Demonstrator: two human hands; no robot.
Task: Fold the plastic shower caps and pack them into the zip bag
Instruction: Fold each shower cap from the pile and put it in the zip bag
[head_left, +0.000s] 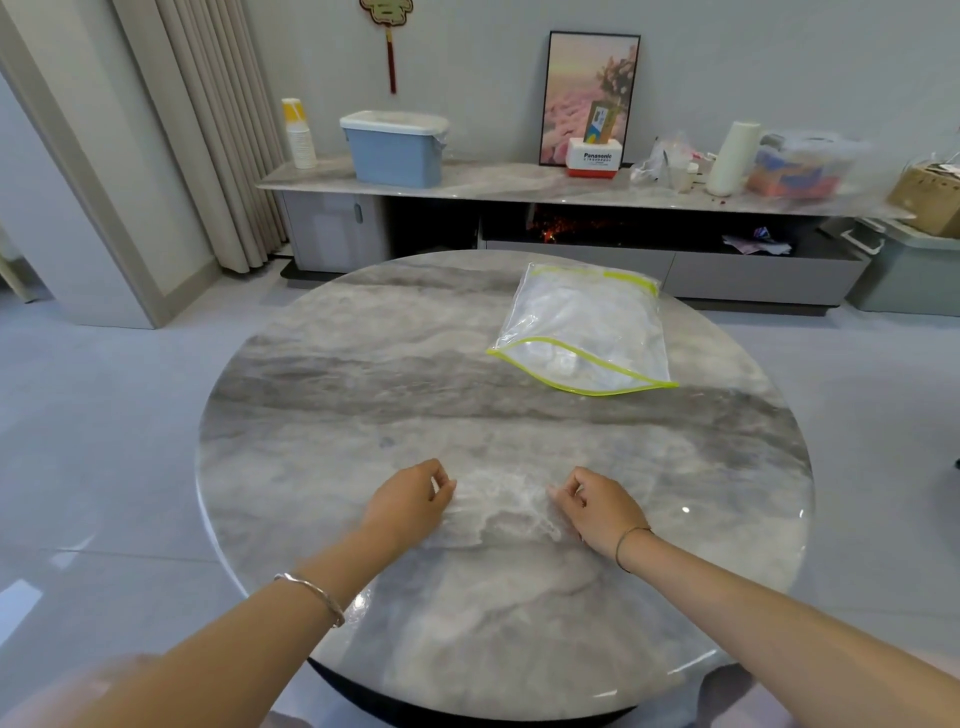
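Between the left hand (410, 501) and the right hand (602, 506), the shower cap (501, 512) was clear with a milky white sheen. The table (363, 374) under both hands was marbled in grey and off-white, with darker grey bands beyond the fingers. Farther out past the right hand, the zip bag (587, 322) was transparent, edged in yellow-green. The left wrist's bangle (317, 595) was silver; the right wrist's band (626, 545) was dark. Far beyond the left hand, a storage box (395, 153) was pale blue.

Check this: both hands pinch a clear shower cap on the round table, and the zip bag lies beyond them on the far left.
Wrong side: the head view shows the zip bag on the far right of the table, not left. The rest holds: the left hand and right hand pinch the clear shower cap.
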